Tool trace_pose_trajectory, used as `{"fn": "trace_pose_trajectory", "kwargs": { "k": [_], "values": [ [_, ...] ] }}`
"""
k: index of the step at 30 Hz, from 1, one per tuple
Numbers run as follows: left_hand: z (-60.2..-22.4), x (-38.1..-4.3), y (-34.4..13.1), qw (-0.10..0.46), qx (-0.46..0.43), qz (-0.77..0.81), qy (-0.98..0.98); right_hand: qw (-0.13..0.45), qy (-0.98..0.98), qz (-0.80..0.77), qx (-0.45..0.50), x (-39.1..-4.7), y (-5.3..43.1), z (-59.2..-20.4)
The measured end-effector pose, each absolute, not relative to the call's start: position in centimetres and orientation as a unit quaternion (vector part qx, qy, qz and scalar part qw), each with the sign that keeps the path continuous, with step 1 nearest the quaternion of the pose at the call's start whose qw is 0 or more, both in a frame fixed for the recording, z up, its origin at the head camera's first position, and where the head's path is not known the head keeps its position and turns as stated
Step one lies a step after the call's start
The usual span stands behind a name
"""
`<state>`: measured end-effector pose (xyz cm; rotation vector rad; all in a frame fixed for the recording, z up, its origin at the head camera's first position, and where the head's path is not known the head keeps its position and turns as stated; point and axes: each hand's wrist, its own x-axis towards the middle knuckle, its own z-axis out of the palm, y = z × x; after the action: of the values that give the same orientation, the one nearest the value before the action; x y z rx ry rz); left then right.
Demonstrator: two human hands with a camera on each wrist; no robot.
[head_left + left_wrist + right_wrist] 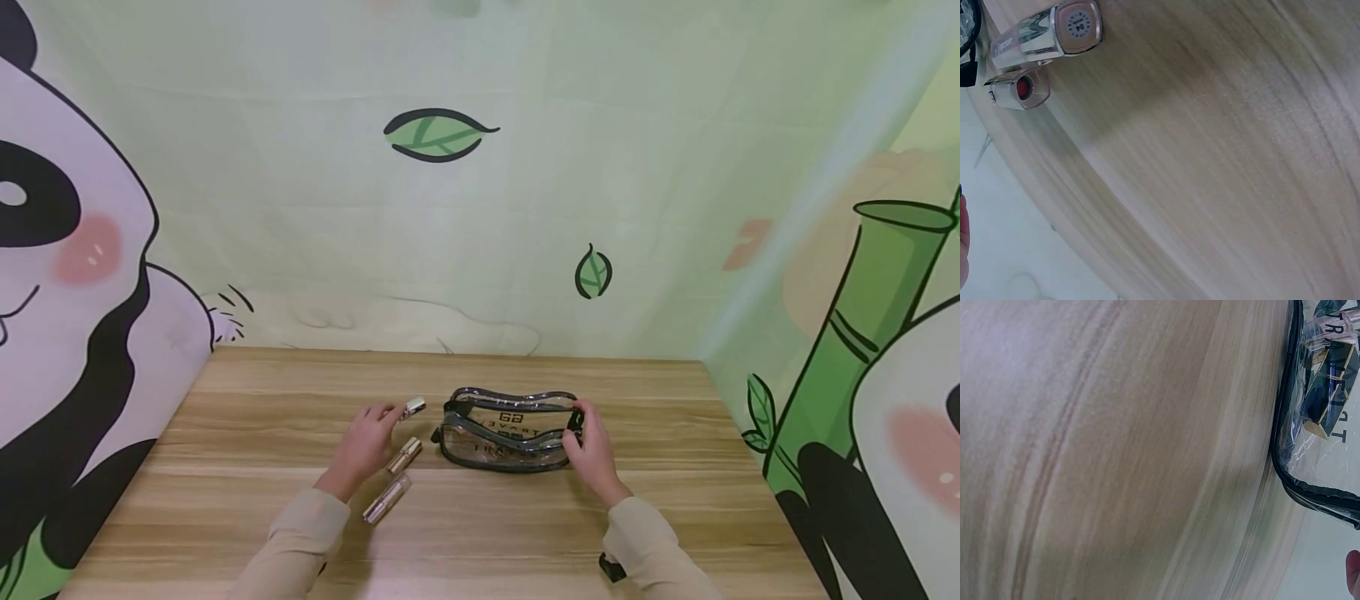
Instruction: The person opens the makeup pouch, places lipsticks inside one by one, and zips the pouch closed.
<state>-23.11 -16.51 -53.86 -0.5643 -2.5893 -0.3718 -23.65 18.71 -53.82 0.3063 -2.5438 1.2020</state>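
Note:
A clear pouch (487, 454) with black trim and dark lettering lies on the wooden table, its mouth parted. My right hand (596, 450) grips the pouch's right end with thumb and fingers. Through its clear wall, a dark and gold tube (1329, 387) shows in the right wrist view. To the pouch's left, my left hand (365, 437) pinches a small silvery lipstick (414, 407) at its fingertips. Close by that hand lie a gold lipstick (405, 456) and a lipstick with a clear section (386, 498). Only a fingertip (964, 240) of the left hand enters the left wrist view.
The wooden table (480, 542) ends at a fabric backdrop (480, 250) printed with pandas, leaves and bamboo. A small black device (611, 568) sits at the right wrist, by the beige sleeve (652, 542).

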Motion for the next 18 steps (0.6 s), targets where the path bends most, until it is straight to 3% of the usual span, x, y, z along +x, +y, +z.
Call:
{"fn": "trace_pose_trajectory", "kwargs": {
  "k": [18],
  "values": [
    [-51.8, -23.1, -15.7, 0.211, -0.204, -0.121, -0.948, 0.150, -0.888, 0.422, 0.105, -23.6, 18.7, -53.8]
  ]
}}
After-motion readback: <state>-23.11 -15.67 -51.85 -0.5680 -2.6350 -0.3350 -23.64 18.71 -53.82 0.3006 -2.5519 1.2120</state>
